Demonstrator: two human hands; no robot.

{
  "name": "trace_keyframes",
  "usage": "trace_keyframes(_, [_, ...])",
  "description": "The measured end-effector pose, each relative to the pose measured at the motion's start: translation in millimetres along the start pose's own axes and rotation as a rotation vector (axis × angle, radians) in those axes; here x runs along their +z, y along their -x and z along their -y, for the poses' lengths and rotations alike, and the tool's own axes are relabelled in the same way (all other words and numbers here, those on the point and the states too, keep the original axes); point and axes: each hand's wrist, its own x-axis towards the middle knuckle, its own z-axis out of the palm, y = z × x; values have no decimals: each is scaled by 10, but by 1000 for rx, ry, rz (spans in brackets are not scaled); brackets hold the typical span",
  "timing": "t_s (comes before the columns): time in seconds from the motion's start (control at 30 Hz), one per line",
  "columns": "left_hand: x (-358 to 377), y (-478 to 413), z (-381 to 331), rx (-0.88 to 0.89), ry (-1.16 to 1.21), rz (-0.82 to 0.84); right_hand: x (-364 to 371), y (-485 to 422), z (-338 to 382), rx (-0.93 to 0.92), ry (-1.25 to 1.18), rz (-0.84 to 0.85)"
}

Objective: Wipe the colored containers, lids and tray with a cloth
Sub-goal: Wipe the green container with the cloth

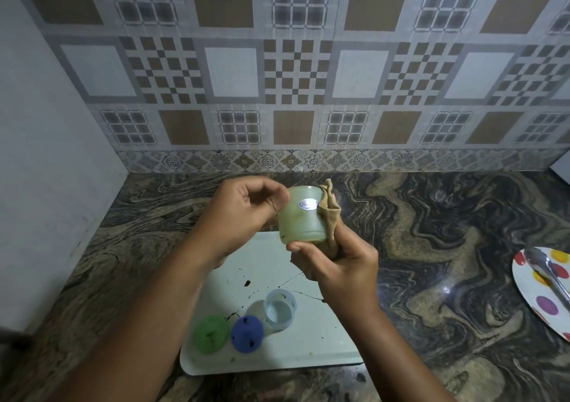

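Note:
A pale green container [300, 219] with a white oval sticker is held in the air above the tray. My left hand [243, 216] grips its left side. My right hand [336, 263] holds a brown cloth [330, 213] pressed against the container's right side and bottom. Below them lies a white tray [324, 337] with dark spatters. On the tray stand a pale blue container [280, 309], open end up, a blue lid [247, 334] and a green lid [211, 334], both speckled with dirt.
The tray rests on a dark marbled countertop [447, 232] near its front edge. A white plate with coloured dots [546, 303] carrying a metal utensil [546, 272] sits at the right edge. A tiled wall rises behind, a plain wall to the left.

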Motion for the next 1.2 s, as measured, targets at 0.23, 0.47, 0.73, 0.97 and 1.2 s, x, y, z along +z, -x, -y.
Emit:
trace_keyframes(0.23, [125, 2, -2, 129, -292, -24, -59, -37, -122, -351, 434, 27])
trace_keyframes(0.47, [51, -30, -5, -29, -22, -14, -17, 9, -43, 34, -11, -23])
trace_keyframes(0.73, [116, -7, -57, 150, -264, -49, -17, -4, -74, -170, 250, -10])
trace_keyframes(0.97, [61, -71, -22, -55, 116, -11, 40, -17, 66, -11, 12, -25])
trace_keyframes(1.2, [198, 9, -65, 183, -260, -104, 42, -10, -34, -364, 480, -21])
